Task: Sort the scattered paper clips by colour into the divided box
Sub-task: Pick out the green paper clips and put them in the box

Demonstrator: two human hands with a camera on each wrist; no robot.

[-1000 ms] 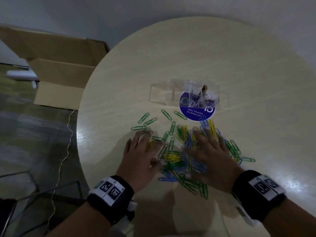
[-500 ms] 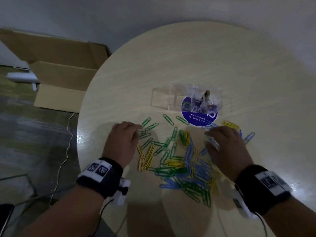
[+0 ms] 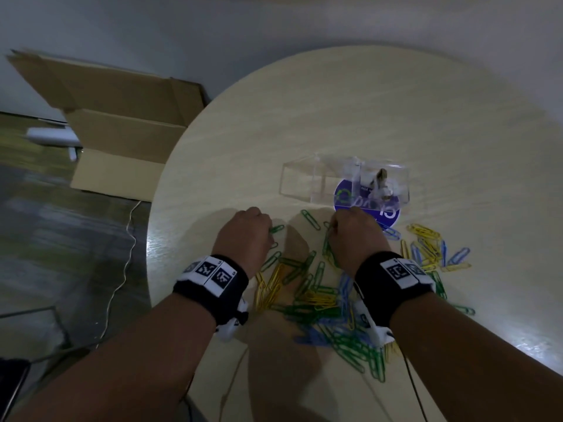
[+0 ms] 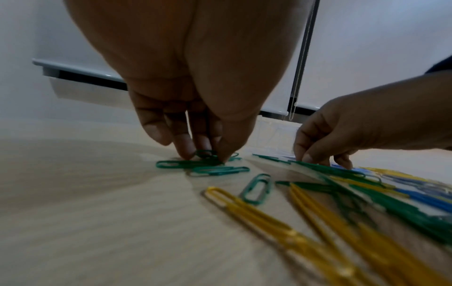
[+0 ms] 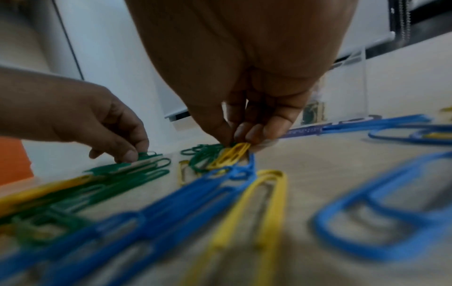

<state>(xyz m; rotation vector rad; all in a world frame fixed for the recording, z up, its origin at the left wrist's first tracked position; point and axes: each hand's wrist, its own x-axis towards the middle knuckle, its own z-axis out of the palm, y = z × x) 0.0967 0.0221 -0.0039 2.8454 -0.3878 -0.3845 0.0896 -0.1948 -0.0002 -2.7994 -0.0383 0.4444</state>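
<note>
Green paper clips (image 4: 195, 164), about three in a small cluster at the left edge of the scatter, sit under the left hand (image 3: 243, 236), whose thumb and fingertips (image 4: 183, 149) are curled down and pinching them against the table (image 3: 304, 117). The right hand (image 3: 356, 236) is likewise curled, thumb and fingers closed on a mixed bunch of green and yellow clips (image 5: 229, 154). Two hands, two black wristbands (image 3: 210, 284). The remaining clips, green, yellow and blue, too many and too overlapped to count, lie spread on the table around and behind both wrists. One clear divided box (image 3: 344, 181) stands just beyond the right hand, over one round blue sticker (image 3: 380, 216). One cardboard box (image 3: 122, 132) sits on the floor, left.
</note>
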